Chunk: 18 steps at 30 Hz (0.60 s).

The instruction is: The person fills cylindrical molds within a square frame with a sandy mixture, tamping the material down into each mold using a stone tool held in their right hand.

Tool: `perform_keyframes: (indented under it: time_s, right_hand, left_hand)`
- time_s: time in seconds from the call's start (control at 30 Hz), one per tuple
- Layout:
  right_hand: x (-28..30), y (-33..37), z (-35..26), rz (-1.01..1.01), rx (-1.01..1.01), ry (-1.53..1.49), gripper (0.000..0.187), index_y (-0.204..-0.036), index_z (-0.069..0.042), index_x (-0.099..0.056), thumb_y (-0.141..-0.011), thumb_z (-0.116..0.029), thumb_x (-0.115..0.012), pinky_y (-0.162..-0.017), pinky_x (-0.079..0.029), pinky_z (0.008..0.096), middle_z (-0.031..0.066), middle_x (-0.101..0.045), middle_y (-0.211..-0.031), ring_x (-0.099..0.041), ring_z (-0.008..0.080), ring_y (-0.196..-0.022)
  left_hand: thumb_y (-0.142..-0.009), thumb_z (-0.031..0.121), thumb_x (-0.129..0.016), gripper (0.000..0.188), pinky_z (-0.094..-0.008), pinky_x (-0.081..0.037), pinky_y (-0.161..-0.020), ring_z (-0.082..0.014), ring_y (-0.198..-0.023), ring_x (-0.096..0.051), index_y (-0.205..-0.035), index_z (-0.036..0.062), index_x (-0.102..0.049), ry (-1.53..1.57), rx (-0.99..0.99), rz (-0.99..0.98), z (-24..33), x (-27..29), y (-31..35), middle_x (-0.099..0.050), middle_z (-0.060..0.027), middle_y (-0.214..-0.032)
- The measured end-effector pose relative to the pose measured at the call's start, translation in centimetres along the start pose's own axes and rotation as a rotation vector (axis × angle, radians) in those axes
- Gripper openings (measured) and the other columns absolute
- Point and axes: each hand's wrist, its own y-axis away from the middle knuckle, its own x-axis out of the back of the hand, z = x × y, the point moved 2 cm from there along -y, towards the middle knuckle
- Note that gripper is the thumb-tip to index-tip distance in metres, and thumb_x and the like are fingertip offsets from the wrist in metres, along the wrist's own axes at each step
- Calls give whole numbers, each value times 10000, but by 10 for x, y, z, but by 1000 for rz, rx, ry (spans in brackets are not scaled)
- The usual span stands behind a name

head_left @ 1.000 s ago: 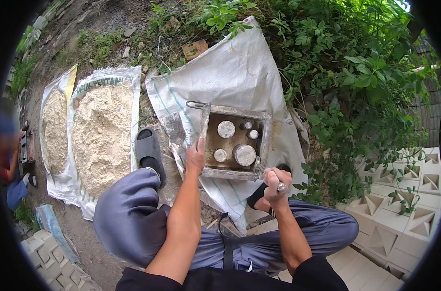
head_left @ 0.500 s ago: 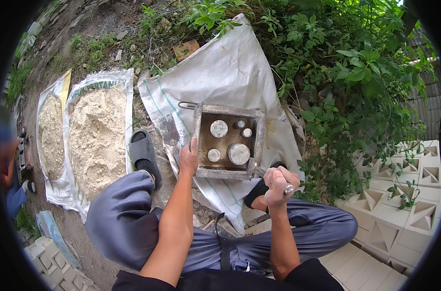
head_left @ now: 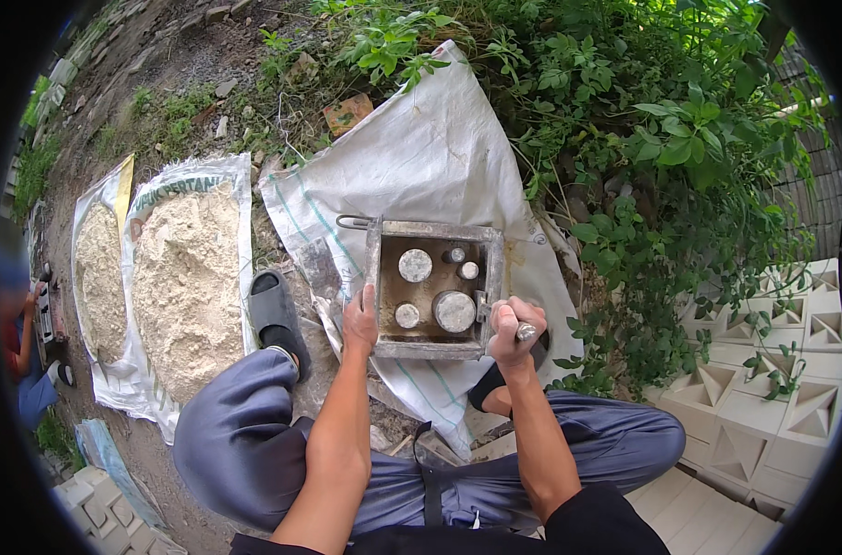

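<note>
A square box-like mould (head_left: 439,228) with thick, worn sides lies on a white woven sack (head_left: 430,139). Inside it stand several round, pale-topped cylinders, the largest cylinder (head_left: 454,313) near the lower right corner. My left hand (head_left: 359,319) grips the left side of the mould, thumb along its edge. In my right fist (head_left: 513,338), beside the mould's right side, is a tool handle (head_left: 526,331). The tool's small metal end (head_left: 482,305) meets the right wall near the largest cylinder; my fist partly hides the tool, so its exact kind is unclear.
Two opened sacks of pale powder, the larger powder heap (head_left: 188,277) nearer me, lie at left. Patterned pale blocks (head_left: 745,388) are stacked at right below leafy plants (head_left: 643,139). My sandalled foot (head_left: 278,319) rests beside the sack. Another person (head_left: 34,351) is at far left.
My right hand has moved left and up toward the mould, bringing the tool's end over its right wall. My left hand keeps its grip. The whole view has shifted slightly.
</note>
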Motion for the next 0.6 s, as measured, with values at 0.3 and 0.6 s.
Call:
perform_keyframes:
  time_s: [0.3, 0.6]
  right_hand:
    - [3, -42, -33, -28, -158, -123, 301, -532, -13, -305, -775, -40, -480, -385, -239, 312, 27, -300, -449, -317, 113, -357]
    - [20, -80, -32, -30, -313, -461, 383, -533, -94, -269, -876, -93, -437, -369, -203, 259, -25, -290, -455, -250, 66, -389]
  left_hand:
    - [-949, 514, -371, 618, -444, -414, -877, -456, -1019, -553, -1129, -28, -605, 19, 18, 28, 1, 8, 1, -608, -304, -1031]
    - [-954, 480, -393, 552, -445, -422, -860, -454, -993, -556, -1120, 2, -613, 31, 1, 73, -1, 8, 4, -615, -289, -1012]
